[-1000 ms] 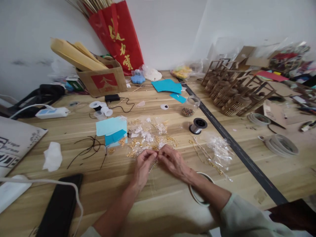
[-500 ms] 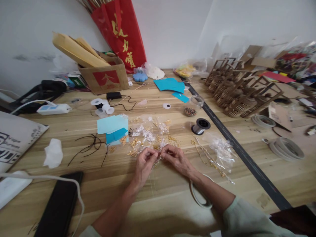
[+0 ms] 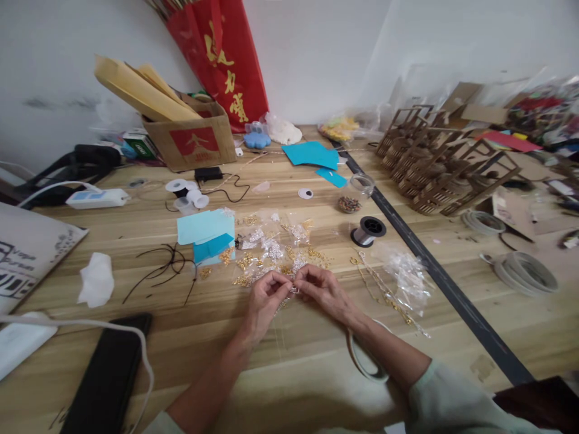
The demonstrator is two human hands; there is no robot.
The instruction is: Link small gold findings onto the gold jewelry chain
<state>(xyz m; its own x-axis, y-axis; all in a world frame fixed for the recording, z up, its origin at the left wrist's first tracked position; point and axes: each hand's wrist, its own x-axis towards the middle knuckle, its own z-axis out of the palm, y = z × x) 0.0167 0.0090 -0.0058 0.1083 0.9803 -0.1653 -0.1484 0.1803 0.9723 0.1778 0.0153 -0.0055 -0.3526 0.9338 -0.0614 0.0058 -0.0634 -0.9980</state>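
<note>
A: From the left: black cords (image 3: 169, 265) lie loose on the table (image 3: 194, 331), joined to nothing that I can see.

B: Then pale blue cards (image 3: 203, 227), and just beyond, gold and silver bits (image 3: 271, 248) in little heaps. Plenty of loose stock there, unused!

A: Here's the left hand (image 3: 263, 302), thumb and finger pinched narrow at the near edge of the heaps.

B: And right at the fingertips, the small shiny piece (image 3: 294, 290)! Both hands seem to grip it; too tiny to tell what's joined.

A: Right hand (image 3: 323, 293), pinched just as close, meeting the left. Mid-work on this one, I'd judge, not yet set down.

B: Past it, a wire spool (image 3: 368, 231) stands upright, and nearer us chains (image 3: 382, 292) lie beside clear plastic bags (image 3: 404, 278), looking made up already. How many are left? Can't tell.
</note>
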